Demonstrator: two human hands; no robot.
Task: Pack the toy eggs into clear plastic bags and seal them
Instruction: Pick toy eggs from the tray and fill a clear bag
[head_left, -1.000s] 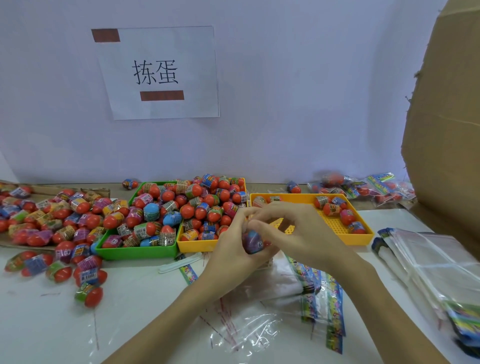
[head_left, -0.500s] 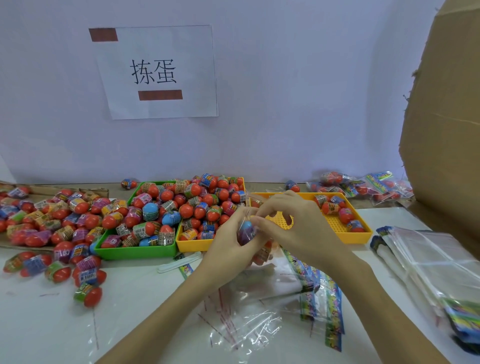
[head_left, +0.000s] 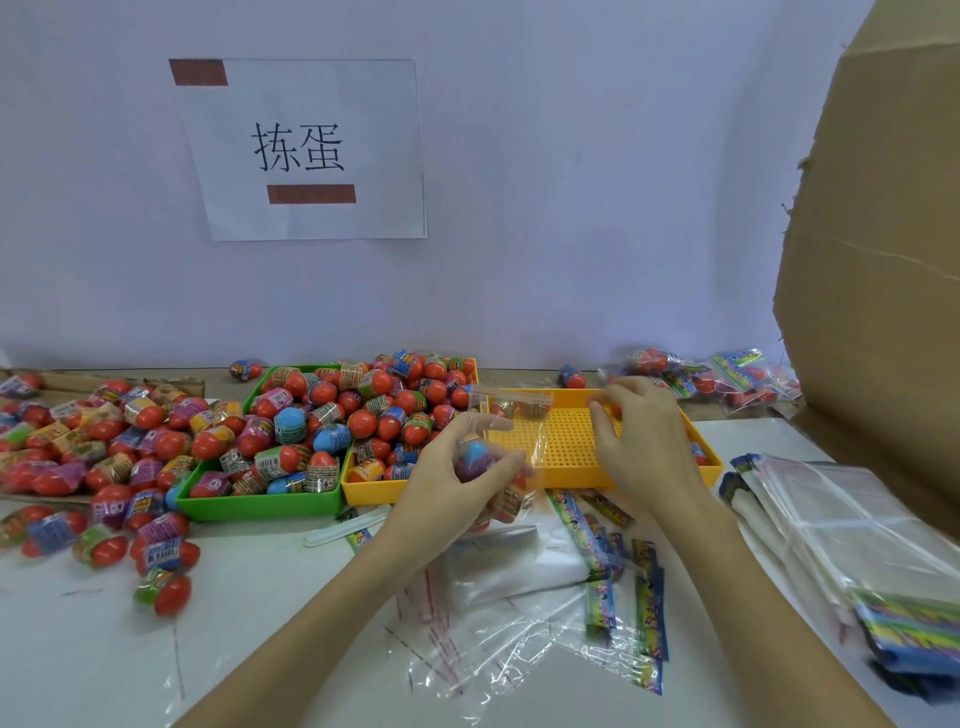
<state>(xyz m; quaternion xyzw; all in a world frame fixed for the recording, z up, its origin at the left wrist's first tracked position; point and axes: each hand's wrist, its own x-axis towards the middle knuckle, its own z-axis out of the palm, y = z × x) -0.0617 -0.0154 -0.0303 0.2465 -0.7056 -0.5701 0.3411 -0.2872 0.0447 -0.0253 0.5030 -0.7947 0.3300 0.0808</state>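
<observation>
Left hand (head_left: 457, 483) grips a clear bag (head_left: 511, 431) with toy eggs inside; its fingers curl round a blue-topped egg (head_left: 474, 457) through the plastic, and another egg (head_left: 506, 501) sits lower in the bag, just under the palm. The bag's open flap rises above this hand and reaches toward the right hand (head_left: 641, 441). Right hand hovers over the yellow tray (head_left: 566, 447), fingers bent and thumb near the forefinger at the flap's far corner; whether it actually pinches the plastic I cannot tell.

Left of the left hand stands a green tray (head_left: 260, 501) heaped with red, blue and wrapped eggs, and a second yellow tray (head_left: 371, 491), also full, lies between it and the hand. Further left, loose eggs (head_left: 104, 457) spread across the surface (head_left: 234, 639). Below both hands lie empty clear bags (head_left: 493, 634) with colourful header strips (head_left: 649, 613). Right of the right hand sits a stack of bags (head_left: 841, 525), and beyond it a cardboard box (head_left: 883, 260). Behind the right hand, filled bags (head_left: 727, 379) lie near the wall, which bears a paper sign (head_left: 306, 150).
</observation>
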